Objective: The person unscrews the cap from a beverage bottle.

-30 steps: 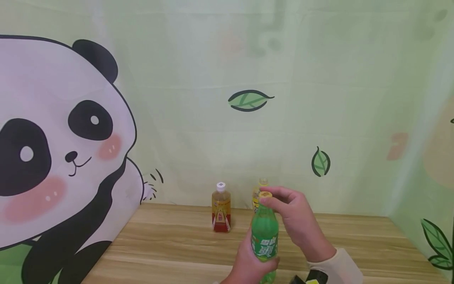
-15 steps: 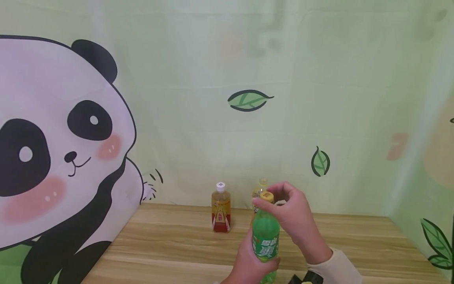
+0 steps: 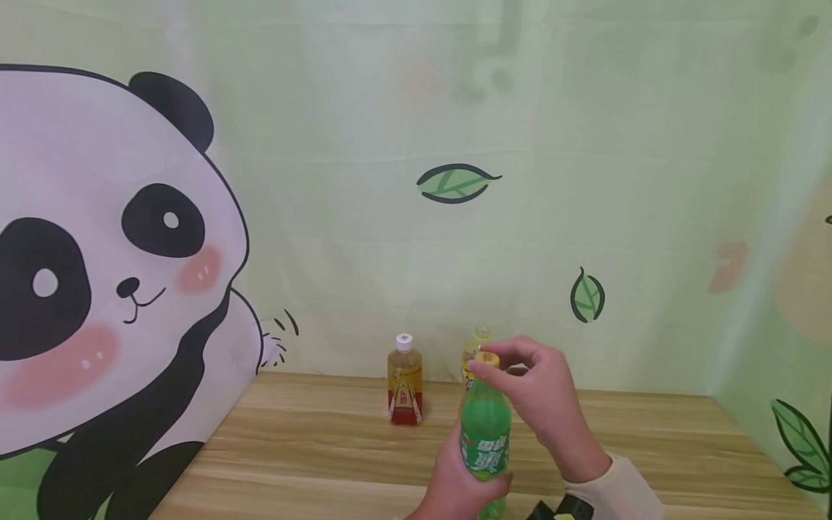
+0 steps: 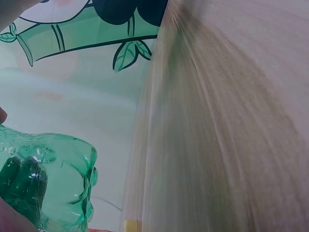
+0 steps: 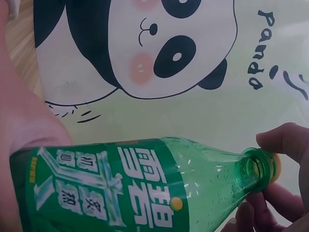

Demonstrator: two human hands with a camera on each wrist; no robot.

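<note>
In the head view my left hand (image 3: 455, 473) grips a green plastic soda bottle (image 3: 486, 426) around its lower part, and the bottle stands nearly upright above the table. With thumb and fingers my right hand (image 3: 546, 397) pinches the yellow bottle cap (image 3: 487, 357) at its mouth. The right wrist view shows the cap (image 5: 276, 166) at the threaded neck, thumb on one side and fingers on the other. Clear green plastic of the bottle's base (image 4: 67, 174) fills the lower left of the left wrist view.
A white-capped bottle of reddish drink (image 3: 405, 383) stands toward the back of the wooden table (image 3: 312, 440). Partly hidden behind the green bottle and right hand is a clear bottle with a yellow label (image 3: 482, 336). A panda-printed cloth (image 3: 364, 238) hangs behind the table.
The right hand's thumb and fingers have shifted around the cap with small turning movements. The left hand has kept its grip on the bottle, which has barely moved.
</note>
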